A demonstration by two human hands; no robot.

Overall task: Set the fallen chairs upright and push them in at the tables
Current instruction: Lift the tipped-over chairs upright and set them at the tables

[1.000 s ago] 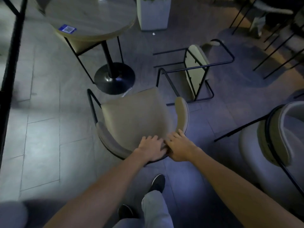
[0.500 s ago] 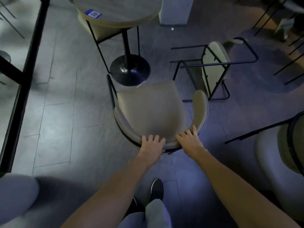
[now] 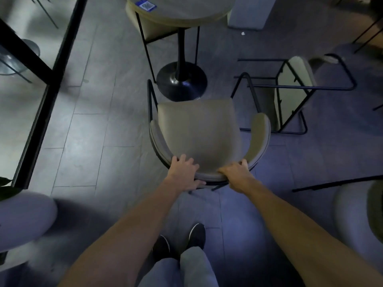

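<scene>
A beige padded chair (image 3: 199,131) with a black metal frame stands upright in front of me, its seat facing the round table (image 3: 180,9). My left hand (image 3: 183,171) grips the curved backrest at its left rear. My right hand (image 3: 235,172) grips the same backrest a little to the right. The chair's front edge is close to the table's black round base (image 3: 181,79). A second beige chair (image 3: 294,90) lies on its side on the floor to the right, legs pointing left.
Another chair (image 3: 145,23) is tucked in at the table's far side. A white planter box (image 3: 246,13) stands behind the table. A black window frame (image 3: 49,83) runs along the left. Padded seats are at the lower left (image 3: 22,216) and right edge (image 3: 360,216).
The upright chair has moved toward the table, and I have stepped after it. My hands have spread apart along the backrest.
</scene>
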